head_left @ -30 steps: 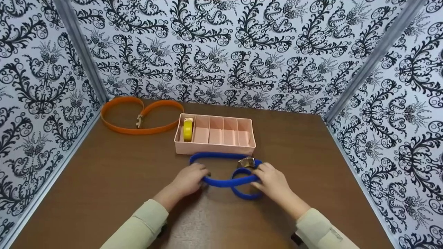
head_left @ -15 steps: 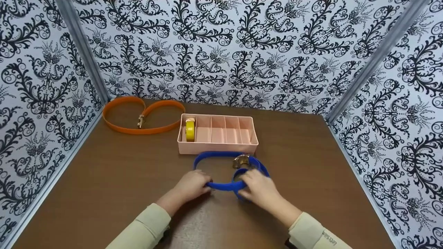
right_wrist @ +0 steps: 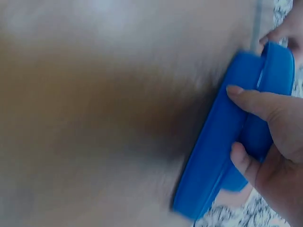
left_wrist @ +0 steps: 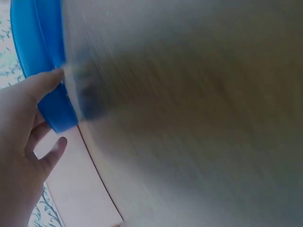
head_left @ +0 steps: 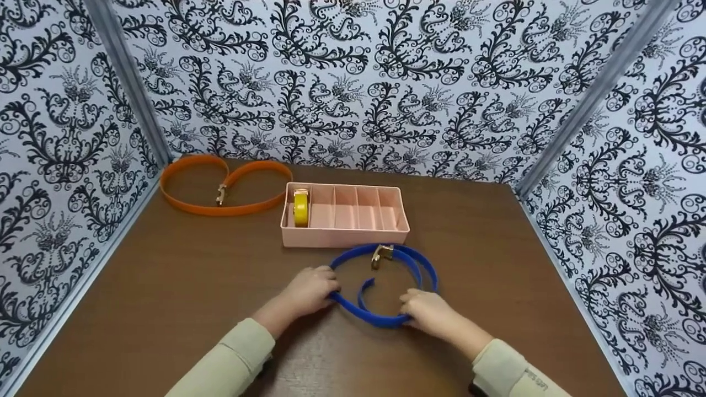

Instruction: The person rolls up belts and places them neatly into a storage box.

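We see the left hand [head_left: 308, 289] gripping the left side of the blue belt [head_left: 380, 321] between thumb and curled fingers, while the right hand [head_left: 433, 312] pinches its near right edge. The belt curves in loops over the brown table [head_left: 220, 275], just in front of the pink tray [head_left: 345, 238], its gold buckle [head_left: 377, 256] at the far side.

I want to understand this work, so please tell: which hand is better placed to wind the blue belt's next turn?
Probably the right hand: the right-wrist view shows it gripping two adjacent layers of the blue belt. The left hand holds the belt's left side, so it seems suited to steadying.
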A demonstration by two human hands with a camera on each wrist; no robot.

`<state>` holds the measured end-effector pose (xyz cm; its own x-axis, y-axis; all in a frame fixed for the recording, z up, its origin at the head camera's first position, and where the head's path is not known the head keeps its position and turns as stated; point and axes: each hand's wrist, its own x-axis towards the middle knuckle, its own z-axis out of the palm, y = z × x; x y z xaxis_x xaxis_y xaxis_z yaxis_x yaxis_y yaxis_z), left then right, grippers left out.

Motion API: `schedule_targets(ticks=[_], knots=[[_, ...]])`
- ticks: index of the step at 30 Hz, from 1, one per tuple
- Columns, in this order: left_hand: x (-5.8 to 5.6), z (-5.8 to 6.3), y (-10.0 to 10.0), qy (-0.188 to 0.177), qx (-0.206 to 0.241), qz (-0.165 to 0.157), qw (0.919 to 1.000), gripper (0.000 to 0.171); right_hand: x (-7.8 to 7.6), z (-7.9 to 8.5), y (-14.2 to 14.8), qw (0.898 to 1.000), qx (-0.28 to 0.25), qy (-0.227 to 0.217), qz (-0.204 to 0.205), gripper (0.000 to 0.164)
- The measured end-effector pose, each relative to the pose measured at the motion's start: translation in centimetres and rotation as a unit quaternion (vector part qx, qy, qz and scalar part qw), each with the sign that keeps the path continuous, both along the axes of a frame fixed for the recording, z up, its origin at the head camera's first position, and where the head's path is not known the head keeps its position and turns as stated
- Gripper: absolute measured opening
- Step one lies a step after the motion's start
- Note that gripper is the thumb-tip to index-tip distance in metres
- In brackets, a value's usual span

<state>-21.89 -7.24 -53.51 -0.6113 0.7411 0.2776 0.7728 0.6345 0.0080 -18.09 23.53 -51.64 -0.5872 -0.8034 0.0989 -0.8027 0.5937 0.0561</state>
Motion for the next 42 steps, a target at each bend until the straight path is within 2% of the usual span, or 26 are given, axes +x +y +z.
schedule_targets(ticks=[4,7,14,22,26,30,35,39,42], knots=[[-0.6,-0.5,-1.2,0.013,-0.003,0.006,0.9999,0.01,-1.2,0.0,2.9,0.999,-0.011,0.001,0.034,0.011],[-0.8,-0.7,-1.8,0.01,-0.009,0.014,0.9998,0.009,-2.3,-0.1,5.3,0.999,-0.032,0.015,0.04,0.015],[-0.8,-0.6,-2.1,0.018,-0.021,0.013,0.9995,0.011,-4.2,-0.3,9.0,0.999,-0.047,0.012,-0.011,0.022],[-1.0,-0.3,-2.7,0.016,-0.028,0.028,0.9991,0.008,-4.2,0.7,10.1,0.996,-0.036,0.047,-0.068,0.03],[-1.0,-0.3,-3.8,0.023,-0.025,0.034,0.9989,0.004,-4.1,1.0,11.4,0.991,-0.052,0.087,-0.089,0.029],[-0.7,-0.5,-5.1,0.008,-0.027,0.046,0.9985,0.01,-4.0,0.9,13.0,0.983,-0.099,0.128,-0.087,0.026],[-0.2,-0.4,-5.9,-0.026,-0.025,0.052,0.998,0.015,-4.1,0.5,14.5,0.977,-0.145,0.137,-0.079,0.03],[0.0,-0.2,-6.0,-0.032,-0.019,0.056,0.9977,0.016,-4.2,0.7,14.7,0.971,-0.166,0.156,-0.069,0.039],[0.1,-0.1,-6.1,-0.027,-0.02,0.058,0.9978,0.016,-4.3,1.1,14.7,0.962,-0.185,0.19,-0.07,0.046]])
